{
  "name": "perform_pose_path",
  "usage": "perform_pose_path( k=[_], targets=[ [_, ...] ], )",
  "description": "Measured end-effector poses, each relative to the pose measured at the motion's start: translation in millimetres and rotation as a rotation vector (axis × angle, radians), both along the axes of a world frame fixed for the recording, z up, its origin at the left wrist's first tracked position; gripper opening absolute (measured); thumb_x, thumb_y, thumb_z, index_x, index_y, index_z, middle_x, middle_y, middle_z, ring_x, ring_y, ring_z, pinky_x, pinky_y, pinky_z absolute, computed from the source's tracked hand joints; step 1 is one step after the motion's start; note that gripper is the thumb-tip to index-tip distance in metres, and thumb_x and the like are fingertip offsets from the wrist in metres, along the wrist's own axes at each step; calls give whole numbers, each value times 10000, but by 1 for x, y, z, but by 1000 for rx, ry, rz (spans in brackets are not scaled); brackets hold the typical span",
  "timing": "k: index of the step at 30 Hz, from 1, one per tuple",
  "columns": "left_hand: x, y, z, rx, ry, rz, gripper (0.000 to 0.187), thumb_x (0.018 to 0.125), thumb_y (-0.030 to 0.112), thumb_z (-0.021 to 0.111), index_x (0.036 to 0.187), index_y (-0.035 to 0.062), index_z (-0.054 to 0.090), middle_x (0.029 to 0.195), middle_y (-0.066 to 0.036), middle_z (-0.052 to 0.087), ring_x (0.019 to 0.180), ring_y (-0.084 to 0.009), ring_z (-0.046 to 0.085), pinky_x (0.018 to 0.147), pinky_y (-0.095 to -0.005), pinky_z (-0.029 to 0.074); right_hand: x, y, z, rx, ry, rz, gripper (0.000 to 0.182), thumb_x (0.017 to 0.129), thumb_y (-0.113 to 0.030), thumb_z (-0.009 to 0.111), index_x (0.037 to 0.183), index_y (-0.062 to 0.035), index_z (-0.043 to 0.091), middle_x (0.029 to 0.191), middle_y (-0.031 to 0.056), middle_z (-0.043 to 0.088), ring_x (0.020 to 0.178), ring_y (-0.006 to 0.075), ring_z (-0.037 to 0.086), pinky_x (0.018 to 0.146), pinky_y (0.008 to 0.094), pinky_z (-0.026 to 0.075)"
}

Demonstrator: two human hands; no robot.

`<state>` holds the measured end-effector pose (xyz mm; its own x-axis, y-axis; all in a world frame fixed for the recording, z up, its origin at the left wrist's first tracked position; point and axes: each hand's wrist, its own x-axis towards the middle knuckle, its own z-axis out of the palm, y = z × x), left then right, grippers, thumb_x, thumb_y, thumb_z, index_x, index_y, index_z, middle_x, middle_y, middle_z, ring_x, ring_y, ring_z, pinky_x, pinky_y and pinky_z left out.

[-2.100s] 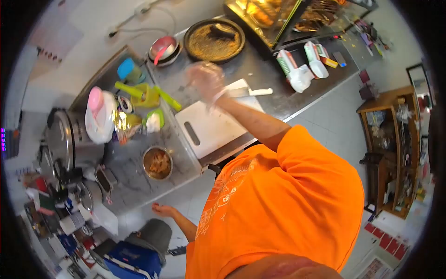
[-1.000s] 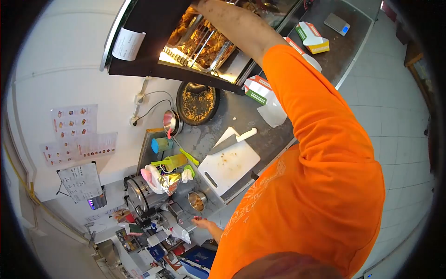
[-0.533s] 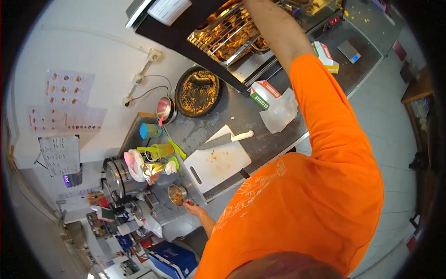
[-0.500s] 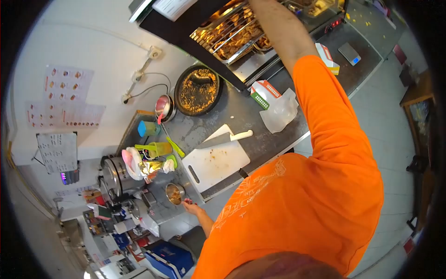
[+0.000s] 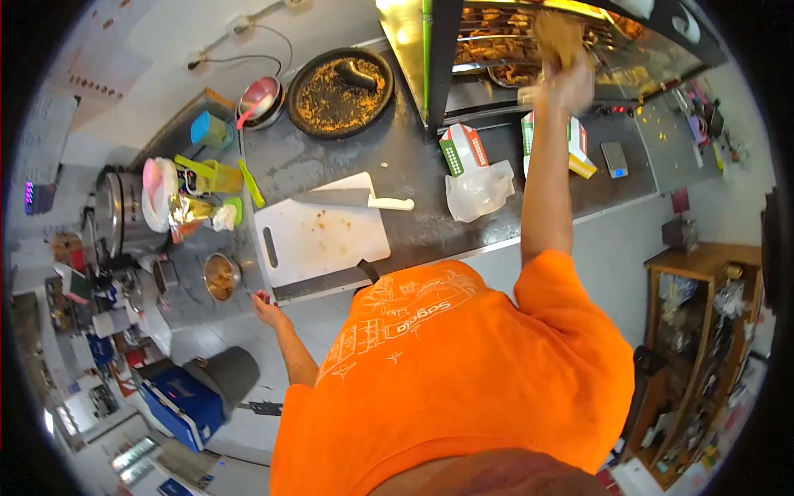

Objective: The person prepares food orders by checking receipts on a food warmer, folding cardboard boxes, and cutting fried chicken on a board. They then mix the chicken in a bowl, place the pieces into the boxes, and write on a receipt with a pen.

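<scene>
My right hand (image 5: 566, 89), blurred and whitish as if gloved, is at the open side of the lit food warmer (image 5: 447, 62). It grips a large, flat, brown piece of fried chicken (image 5: 558, 40), smeared by motion. Behind that, more fried pieces (image 5: 492, 31) lie on the warmer's racks. My left hand (image 5: 266, 309) hangs low by the counter edge with curled fingers. Something small and reddish shows at its fingertips, too small to name. Close to it stands a metal bowl (image 5: 222, 276) with brownish contents, apart from the hand.
A white cutting board (image 5: 322, 240) with a knife (image 5: 356, 198) lies on the counter. Beyond are a black pan of crumbs (image 5: 331, 103), paper boxes (image 5: 465, 149), a clear plastic bag (image 5: 480, 192) and a small scale (image 5: 614, 159). A blue cooler (image 5: 180, 405) is at lower left.
My right hand has come into sight with the fried chicken piece, out of the warmer's inside. The view has swung right. My left hand stays low near the metal bowl.
</scene>
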<state>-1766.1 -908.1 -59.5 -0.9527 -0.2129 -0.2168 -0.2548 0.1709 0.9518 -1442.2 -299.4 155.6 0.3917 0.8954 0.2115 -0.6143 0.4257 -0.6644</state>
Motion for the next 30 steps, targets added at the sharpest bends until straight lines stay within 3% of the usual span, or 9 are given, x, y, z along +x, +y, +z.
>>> perform_pose_path(
  k=[4, 9, 11, 12, 16, 20, 24, 26, 30],
  targets=[
    [14, -15, -13, -1, -5, -18, 323, 907, 437, 464, 941, 140, 586, 902, 35, 567, 841, -100, 506, 671, -289, 366, -7, -118, -59, -129, -49, 273, 323, 852, -183, 664, 1093, 5, 557, 1026, 96, 595, 938, 235, 598, 793, 376, 528],
    [6, -29, -21, 0, -24, -29, 277, 909, 402, 472, 878, 154, 592, 823, 35, 580, 809, -92, 536, 616, -267, 368, -103, -242, -112, -483, -576, 1133, 315, 845, -183, 687, 1105, -57, 562, 1066, 75, 603, 900, 172, 608, 787, 319, 514],
    [-5, -27, -23, 24, -44, -58, 296, 931, 383, 460, 893, 130, 610, 846, 25, 600, 814, -89, 553, 614, -260, 383, -168, -286, -203, -355, -737, 1245, 372, 804, -227, 724, 1078, -36, 561, 1016, 92, 629, 932, 186, 599, 820, 312, 488],
    [-11, -25, -20, 26, -49, -43, 296, 931, 383, 460, 893, 130, 610, 846, 25, 600, 814, -89, 553, 614, -260, 383, -194, -296, -218, 50, -1467, 1174, 448, 780, -318, 734, 1065, -21, 556, 1006, 141, 636, 946, 240, 608, 817, 343, 483],
    [-32, -44, -12, 30, -56, -125, 324, 946, 371, 453, 929, 92, 617, 858, 11, 608, 827, -93, 565, 624, -252, 395, -272, -360, -250, -69, -1382, 1514, 514, 803, -429, 667, 1082, -11, 554, 1021, 221, 611, 980, 341, 592, 846, 412, 463],
    [-42, -86, -21, -17, -50, -149, 305, 950, 355, 448, 921, 100, 615, 844, 14, 604, 808, -89, 555, 629, -252, 386, -279, -381, -242, 482, -1871, 971, 504, 805, -416, 661, 1057, 7, 551, 990, 233, 611, 953, 368, 591, 836, 431, 462],
    [-49, -115, -36, -20, -64, -123, 305, 952, 352, 446, 911, 102, 614, 833, 28, 594, 787, -81, 531, 628, -246, 369, -248, -376, -235, 264, -1672, 840, 444, 819, -400, 655, 981, 1, 550, 889, 220, 629, 769, 353, 611, 691, 413, 483],
    [-59, -114, -41, -11, -81, -163, 310, 955, 360, 444, 924, 103, 614, 856, 19, 604, 809, -88, 546, 636, -246, 385, -232, -366, -221, -415, -1312, 1117, 397, 811, -349, 680, 997, -19, 559, 845, 175, 649, 717, 313, 630, 674, 387, 493],
    [-86, -81, -28, -5, -34, -374, 318, 967, 361, 435, 933, 100, 614, 873, 10, 601, 834, -96, 545, 665, -241, 391, -200, -332, -269, -339, -1493, 1009, 365, 800, -306, 699, 1037, -59, 570, 804, 132, 661, 705, 266, 651, 652, 364, 501]
  ],
)
